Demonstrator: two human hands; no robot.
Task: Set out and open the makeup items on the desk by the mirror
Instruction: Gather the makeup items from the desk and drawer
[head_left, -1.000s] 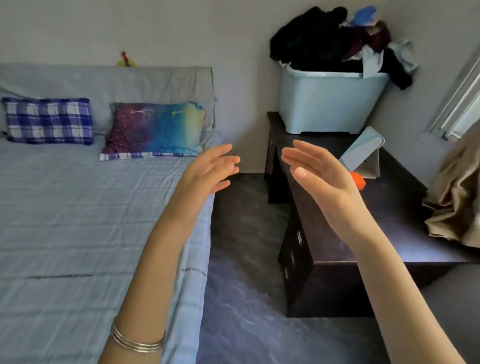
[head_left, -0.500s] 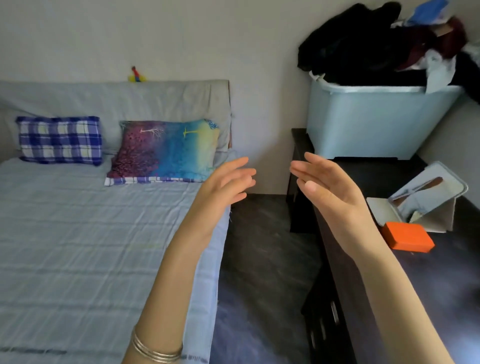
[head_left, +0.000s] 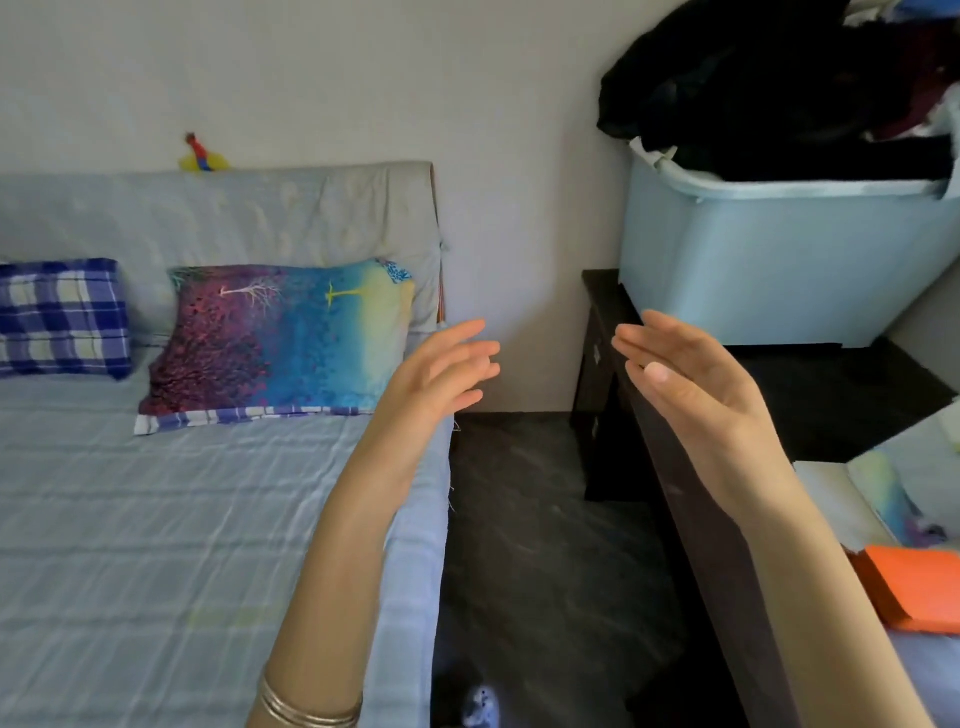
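Observation:
My left hand (head_left: 441, 379) and my right hand (head_left: 696, 384) are both raised in the air, palms facing each other, fingers straight and relaxed, holding nothing. A dark desk (head_left: 852, 395) runs along the right side, under my right forearm. On it, at the right edge of the view, a tilted mirror (head_left: 914, 483) in a white stand reflects the room. In front of the mirror lies a flat orange case (head_left: 914, 587). Neither hand touches the desk, the mirror or the case.
A pale blue tub (head_left: 779, 260) piled with dark clothes stands at the desk's far end. A bed (head_left: 156, 519) with a grey striped sheet fills the left, with a colourful pillow (head_left: 280, 338) and a checked pillow (head_left: 62, 317). Dark floor (head_left: 535, 545) lies between.
The view has shifted closer to the desk and leftward; the mirror and orange case now sit lower and at the right edge. Both hands stay raised and empty.

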